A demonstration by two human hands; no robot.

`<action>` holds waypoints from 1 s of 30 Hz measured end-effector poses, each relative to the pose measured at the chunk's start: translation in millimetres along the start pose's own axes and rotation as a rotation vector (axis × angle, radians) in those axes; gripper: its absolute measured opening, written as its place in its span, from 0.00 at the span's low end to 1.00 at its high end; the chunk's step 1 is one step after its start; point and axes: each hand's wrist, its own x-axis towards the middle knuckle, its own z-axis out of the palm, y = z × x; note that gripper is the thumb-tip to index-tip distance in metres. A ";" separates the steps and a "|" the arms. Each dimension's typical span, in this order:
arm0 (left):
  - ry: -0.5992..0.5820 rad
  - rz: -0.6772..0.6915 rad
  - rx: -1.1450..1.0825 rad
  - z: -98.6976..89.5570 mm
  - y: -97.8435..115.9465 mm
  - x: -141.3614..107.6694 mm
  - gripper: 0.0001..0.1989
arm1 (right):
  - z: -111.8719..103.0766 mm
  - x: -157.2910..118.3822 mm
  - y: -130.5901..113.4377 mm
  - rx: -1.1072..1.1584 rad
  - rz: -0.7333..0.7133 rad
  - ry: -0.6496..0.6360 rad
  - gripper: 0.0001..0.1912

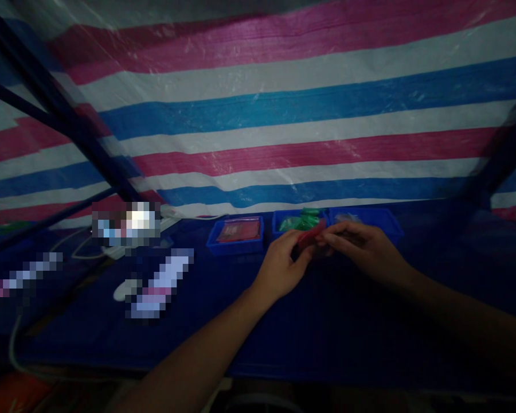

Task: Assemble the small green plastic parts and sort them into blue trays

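Observation:
My left hand (281, 264) is closed around a small flat red packet (313, 232), which looks like thin plastic. At the packet's right end, the fingers of my right hand (367, 246) are pinched together on its edge. Dim light and the fingers hide the packet's lower part. Just behind my hands stands a blue bin (276, 225) of shiny green packets (303, 221). The blue bin to its right (389, 221) has clear plastic pieces (346, 218) in it, partly covered by my right hand. Red flat packets (239, 229) lie in the left blue bin (235, 248).
The dark blue table (223, 310) runs up to a striped plastic sheet (284, 115). At left are a white round object (126, 289), a blurred-out strip (165, 284), a white power strip (116, 250) and cables (12, 338). Blue metal posts (98, 160) frame the table.

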 end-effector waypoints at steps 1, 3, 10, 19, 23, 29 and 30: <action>0.018 -0.023 -0.027 -1.0 -2.4 0.7 0.14 | -0.9 0.9 1.6 -0.023 -0.016 0.052 0.14; 0.049 -0.072 -0.098 -3.3 -6.7 2.1 0.14 | -2.4 2.9 5.4 -0.046 -0.039 0.166 0.17; -0.099 -0.163 -0.256 -12.1 -14.8 5.6 0.19 | -4.7 4.2 10.4 -0.158 0.028 0.097 0.17; -0.132 -0.207 -0.299 -9.0 -20.1 6.3 0.20 | -9.1 6.2 13.7 -0.138 0.027 0.122 0.18; -0.104 -0.223 -0.310 -8.4 -17.5 7.1 0.20 | -8.8 5.9 11.4 -0.210 -0.005 0.210 0.16; -0.127 -0.224 -0.319 -7.7 -21.3 6.2 0.20 | -7.9 7.1 10.6 -0.154 0.020 0.127 0.19; -0.123 -0.224 -0.323 -7.4 -21.8 5.9 0.20 | -8.5 7.1 11.3 -0.187 0.024 0.139 0.19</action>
